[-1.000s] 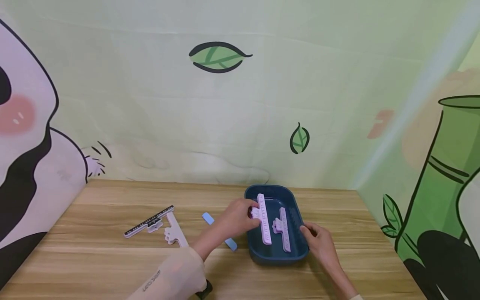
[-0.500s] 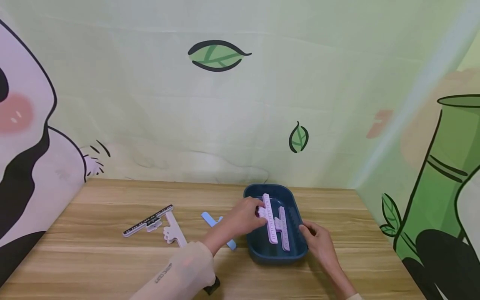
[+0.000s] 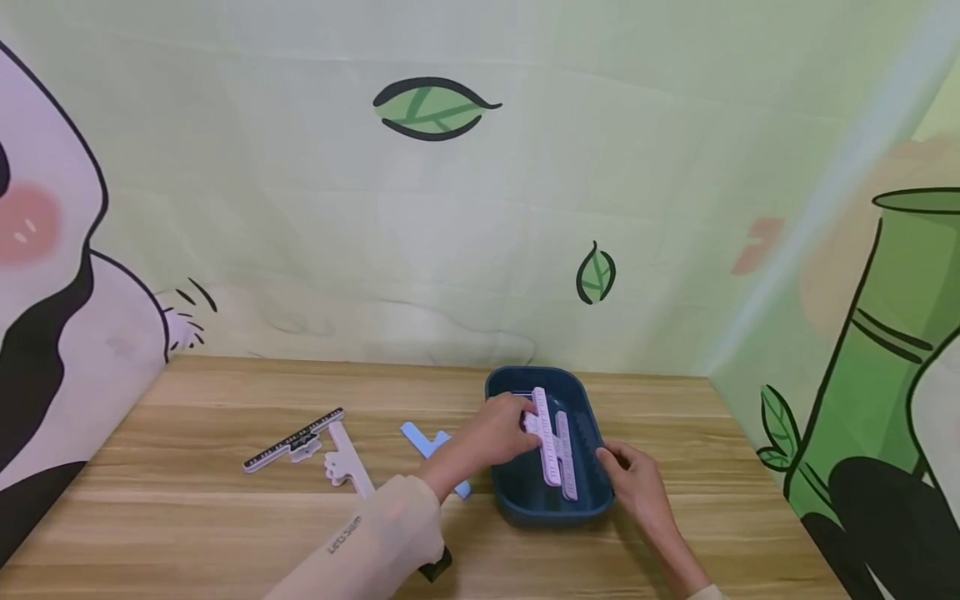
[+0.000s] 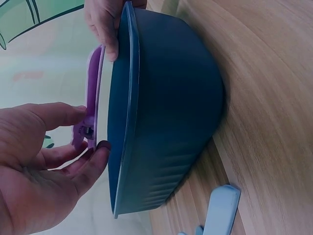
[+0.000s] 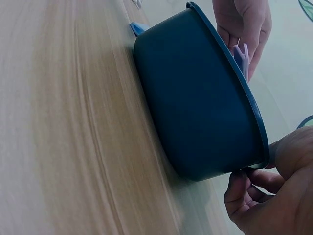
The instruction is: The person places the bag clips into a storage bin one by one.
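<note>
Pinching left hand [image 3: 501, 431]: thumb and fingers on a purple clip [image 3: 547, 442], up over the blue bin [image 3: 551, 518]
Right hand [image 3: 637, 483]: gripping the bin by its edge
Second purple clip [image 3: 567, 471]: already inside
Bin step: looks like loading clips, this one not down yet
Clip's next move: probably calls for lowering it, then letting go

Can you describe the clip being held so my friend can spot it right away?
Find the wooden table, then the dark blue bin on it. Just over the bin's opening, the left hand pinches a long purple clip by its middle. It is held up, while the other purple clip lies lower, inside the bin.
</note>
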Demonstrator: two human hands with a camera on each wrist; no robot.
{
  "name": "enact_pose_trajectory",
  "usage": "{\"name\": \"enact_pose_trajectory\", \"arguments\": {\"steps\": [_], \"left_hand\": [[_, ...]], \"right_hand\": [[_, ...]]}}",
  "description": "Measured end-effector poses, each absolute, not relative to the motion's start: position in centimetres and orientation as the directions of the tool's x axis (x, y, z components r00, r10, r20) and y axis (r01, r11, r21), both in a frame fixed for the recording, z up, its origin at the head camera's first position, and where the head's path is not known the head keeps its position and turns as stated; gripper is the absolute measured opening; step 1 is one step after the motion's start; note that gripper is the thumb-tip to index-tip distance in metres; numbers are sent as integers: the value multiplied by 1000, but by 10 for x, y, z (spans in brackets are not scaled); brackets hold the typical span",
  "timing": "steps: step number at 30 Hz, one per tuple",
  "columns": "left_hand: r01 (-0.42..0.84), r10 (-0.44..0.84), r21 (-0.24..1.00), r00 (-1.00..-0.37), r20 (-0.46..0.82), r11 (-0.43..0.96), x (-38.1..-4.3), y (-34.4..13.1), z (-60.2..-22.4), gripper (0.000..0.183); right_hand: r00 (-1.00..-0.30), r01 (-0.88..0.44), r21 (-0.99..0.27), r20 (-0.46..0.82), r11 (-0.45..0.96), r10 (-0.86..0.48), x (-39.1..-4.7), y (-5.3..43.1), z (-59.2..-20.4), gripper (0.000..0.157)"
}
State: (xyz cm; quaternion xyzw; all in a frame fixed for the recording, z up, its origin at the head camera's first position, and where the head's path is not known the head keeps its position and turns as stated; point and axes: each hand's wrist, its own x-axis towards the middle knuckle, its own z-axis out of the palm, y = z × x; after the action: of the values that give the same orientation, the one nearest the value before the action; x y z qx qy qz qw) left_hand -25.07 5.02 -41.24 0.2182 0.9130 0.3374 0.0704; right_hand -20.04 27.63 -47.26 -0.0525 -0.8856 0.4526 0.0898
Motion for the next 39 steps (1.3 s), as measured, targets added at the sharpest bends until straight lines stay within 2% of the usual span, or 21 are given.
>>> {"name": "enact_pose_trajectory", "arguments": {"steps": [6,24,32,39], "left_hand": [[366,460,644,-888,25,672,-253,53,-415,39],[397,490,611,-872,18,685,-261,72,-422,35],[353,463,596,-886,-37,722,-262,85,-425,44],[349,464,591,-884,-49,727,-260,90,-428,43]], "right_hand": [[-978,29,-813,98,582,185,-200,277,-473,30],[-974,-27,-806,154,592,164,-199,280,-474,27],[-975,-27,-823,148,568,168,-199,278,-475,25],[-976,-14,-836,130,548,173,-199,276,-473,24]]}}
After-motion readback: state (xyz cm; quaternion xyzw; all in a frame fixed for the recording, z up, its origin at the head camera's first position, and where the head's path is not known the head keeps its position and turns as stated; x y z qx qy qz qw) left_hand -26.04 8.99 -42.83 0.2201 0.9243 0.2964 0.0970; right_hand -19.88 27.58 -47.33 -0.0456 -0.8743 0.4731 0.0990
